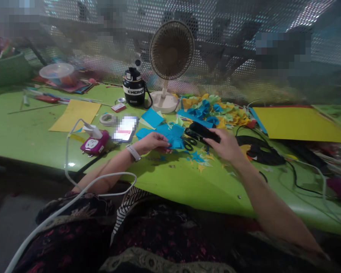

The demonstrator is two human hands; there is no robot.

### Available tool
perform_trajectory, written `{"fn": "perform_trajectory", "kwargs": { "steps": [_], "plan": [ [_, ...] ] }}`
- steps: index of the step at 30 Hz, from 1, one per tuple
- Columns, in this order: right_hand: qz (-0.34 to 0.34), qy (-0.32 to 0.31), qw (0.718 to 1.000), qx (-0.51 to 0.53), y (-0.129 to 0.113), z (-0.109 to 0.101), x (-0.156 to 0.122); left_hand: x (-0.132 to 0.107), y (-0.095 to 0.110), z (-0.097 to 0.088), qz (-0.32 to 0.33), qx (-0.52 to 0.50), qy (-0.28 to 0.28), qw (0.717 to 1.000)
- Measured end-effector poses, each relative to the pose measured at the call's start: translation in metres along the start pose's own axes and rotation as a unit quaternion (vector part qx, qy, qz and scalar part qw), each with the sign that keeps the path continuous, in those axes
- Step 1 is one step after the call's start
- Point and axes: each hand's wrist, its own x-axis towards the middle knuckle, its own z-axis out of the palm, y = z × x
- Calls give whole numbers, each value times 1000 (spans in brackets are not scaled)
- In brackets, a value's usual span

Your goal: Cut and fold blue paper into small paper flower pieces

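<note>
My hands were apart: the left hand (152, 142) lay flat on a folded blue paper shape (172, 135) on the counter (31, 129), and the right hand (226, 146) gripped a black tool (204, 132) just above the scissors (189, 144). Finished paper flowers (213, 112) were heaped behind, with blue scraps (197, 157) left loose.

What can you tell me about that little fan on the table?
The small desk fan stands upright on the green table top. Its round head has a cream plastic grille, on a short stem and wide round base. A black flask stands just left of it; paper pieces lie to its right.
</note>
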Motion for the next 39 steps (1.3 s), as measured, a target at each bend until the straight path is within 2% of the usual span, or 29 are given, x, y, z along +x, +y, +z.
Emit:
{"fn": "perform_trajectory", "kwargs": {
  "steps": [3, 7, 11, 14, 19, 22, 27, 32, 36, 39],
  "plan": [
    [-5, -87, 994, 58, -8, -11, -31, 0, 3, -1, 9, -13, 33, 999],
    [-52, -158, 984, 69, -25, -4, -54, 2, -1, 5, -7, -23, 58, 998],
    [-65, -165, 982, 63, -38, 10, -56, 5, -10, 11, -26, -12, 44, 999],
    [-57, -158, 984, 61, -38, 15, -53, 6, -15, 12, -35, -2, 31, 999],
    [-45, -162, 984, 56, -33, 13, -52, 6, -19, 10, -53, 23, -34, 998],
    [-44, -174, 982, 51, -33, 9, -50, 6, -21, 11, -66, 31, -54, 996],
    [-33, -183, 980, 75, -36, 0, -41, 6, -22, 12, -70, 15, -57, 996],
    [25, -101, 983, 150, -58, -4, -13, 5, -22, 12, -79, 8, -32, 996],
    [-2, -69, 982, 176, -83, 17, 21, 5, -21, 10, -76, -4, -51, 996],
    [-48, -90, 987, 126, -95, 44, 41, 5, -21, 9, -78, 6, -42, 996]
  ]
}}
